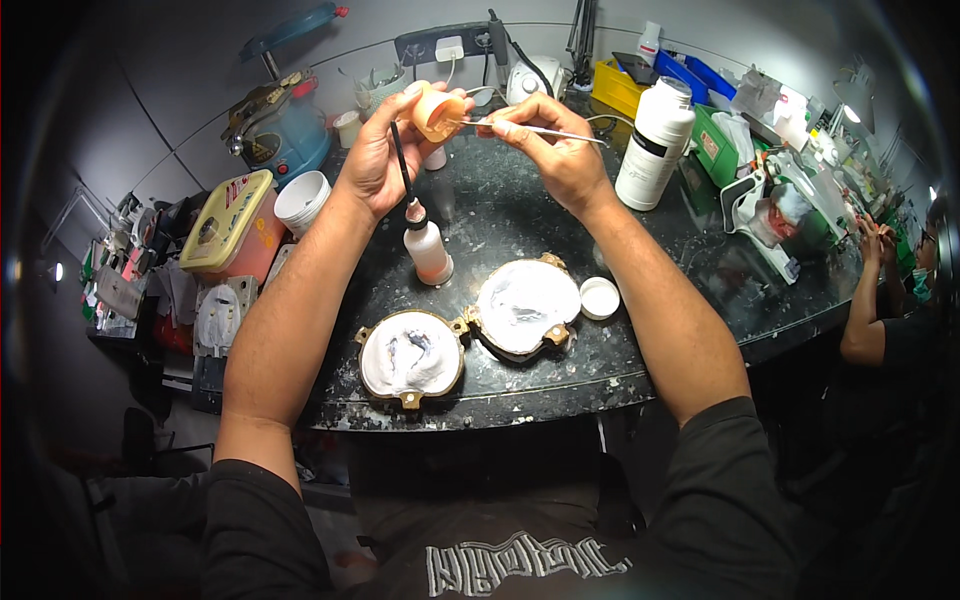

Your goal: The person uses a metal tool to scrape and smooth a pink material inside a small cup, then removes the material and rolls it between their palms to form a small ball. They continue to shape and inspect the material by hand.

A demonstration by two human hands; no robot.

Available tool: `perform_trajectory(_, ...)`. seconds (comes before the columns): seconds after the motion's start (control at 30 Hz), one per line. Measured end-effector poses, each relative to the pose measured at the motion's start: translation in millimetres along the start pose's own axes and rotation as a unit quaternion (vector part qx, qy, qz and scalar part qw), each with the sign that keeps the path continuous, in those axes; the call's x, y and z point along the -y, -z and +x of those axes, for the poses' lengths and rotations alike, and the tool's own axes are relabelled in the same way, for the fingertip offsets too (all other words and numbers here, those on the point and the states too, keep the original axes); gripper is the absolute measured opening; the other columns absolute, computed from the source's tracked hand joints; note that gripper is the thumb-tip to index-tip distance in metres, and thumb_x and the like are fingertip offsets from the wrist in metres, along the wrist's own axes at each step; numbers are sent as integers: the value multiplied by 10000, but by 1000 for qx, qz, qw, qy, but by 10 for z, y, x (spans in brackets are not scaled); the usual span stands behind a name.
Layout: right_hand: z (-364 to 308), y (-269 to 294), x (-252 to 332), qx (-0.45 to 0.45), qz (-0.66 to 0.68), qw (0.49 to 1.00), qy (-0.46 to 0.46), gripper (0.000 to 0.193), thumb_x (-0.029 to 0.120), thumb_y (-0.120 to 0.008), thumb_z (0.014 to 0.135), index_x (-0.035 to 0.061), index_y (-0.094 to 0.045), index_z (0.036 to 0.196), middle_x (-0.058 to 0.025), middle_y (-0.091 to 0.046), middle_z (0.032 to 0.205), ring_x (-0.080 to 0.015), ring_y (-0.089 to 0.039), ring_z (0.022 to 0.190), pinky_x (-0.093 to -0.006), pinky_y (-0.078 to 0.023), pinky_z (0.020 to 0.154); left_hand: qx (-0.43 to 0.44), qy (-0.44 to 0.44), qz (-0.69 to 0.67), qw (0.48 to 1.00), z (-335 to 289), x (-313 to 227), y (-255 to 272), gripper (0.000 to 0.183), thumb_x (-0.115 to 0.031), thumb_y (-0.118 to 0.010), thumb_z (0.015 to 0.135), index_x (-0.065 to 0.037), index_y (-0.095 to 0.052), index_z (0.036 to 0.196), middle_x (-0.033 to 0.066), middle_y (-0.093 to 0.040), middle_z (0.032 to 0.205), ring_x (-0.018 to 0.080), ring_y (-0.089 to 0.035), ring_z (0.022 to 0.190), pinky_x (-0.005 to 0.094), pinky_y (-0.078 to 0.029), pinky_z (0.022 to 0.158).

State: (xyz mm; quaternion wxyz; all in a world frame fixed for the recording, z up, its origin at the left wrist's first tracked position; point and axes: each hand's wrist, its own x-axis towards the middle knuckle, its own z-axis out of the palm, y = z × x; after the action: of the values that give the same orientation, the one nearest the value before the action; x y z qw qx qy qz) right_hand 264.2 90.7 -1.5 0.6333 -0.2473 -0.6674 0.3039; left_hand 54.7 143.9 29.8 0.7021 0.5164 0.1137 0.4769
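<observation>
A head-worn fisheye camera looks down at the hands (568, 165) and workbench (500, 220).

The shirt (510, 522) is black and short-sleeved, with pale, angular outlined lettering (520, 566).

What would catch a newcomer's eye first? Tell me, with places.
Two plaster-filled metal flask halves stand out first, bright white at the front of the black table. Beyond them, the left hand holds an orange cup, the right hand a slim tool at its mouth. A large white bottle stands to the right.
</observation>
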Motion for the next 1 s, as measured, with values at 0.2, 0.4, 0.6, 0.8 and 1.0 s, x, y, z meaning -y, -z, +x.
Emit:
perform_trajectory(0.2, -17, 2, -17, -28, 37, 999, -9, 86, 87, -625, 940, 2, -617, 941, -107, -698, 974, -161, -662, 970, -282, -518, 885, 0, -8, 4, 1000, -9, 1, -99, 574, -261, -574, 954, 145, -381, 1310, 277, -497, 1318, 367, -530, 1246, 435, -413, 1117)
perform_trajectory(0.4, -28, -16, -47, -27, 45, 999, -8, 90, 85, -626, 941, -4, -615, 938, -115, -695, 977, -170, -667, 969, -291, -521, 901, 16, -5, -54, 998, 2, -2, -126, 595, -210, -550, 935, 146, -312, 1348, 285, -441, 1382, 382, -474, 1304, 447, -400, 1127)
perform_trajectory(0.6, -42, -31, -77, -9, 67, 997, -27, 79, 72, -610, 949, -5, -609, 966, -150, -685, 1033, -230, -674, 1016, -360, -522, 963, 17, -2, -50, 999, 10, -5, -136, 620, -220, -523, 936, 157, -287, 1367, 285, -415, 1413, 376, -455, 1321, 455, -382, 1139)
perform_trajectory(0.8, -48, -52, -56, 4, 86, 995, -41, 88, 78, -629, 938, -7, -608, 948, -134, -689, 992, -207, -677, 985, -335, -528, 934, 29, 21, -62, 997, 1, 27, -94, 628, -203, -500, 916, 160, -279, 1379, 288, -403, 1424, 375, -446, 1330, 451, -366, 1150)
perform_trajectory(1.0, -24, -36, -32, -24, -20, 999, 26, 92, 84, -654, 918, -1, -623, 935, -96, -698, 965, -148, -673, 920, -276, -526, 861, -3, 3, 5, 1000, -25, -36, -136, 664, -212, -501, 901, 159, -263, 1397, 288, -400, 1428, 366, -442, 1337, 439, -359, 1153)
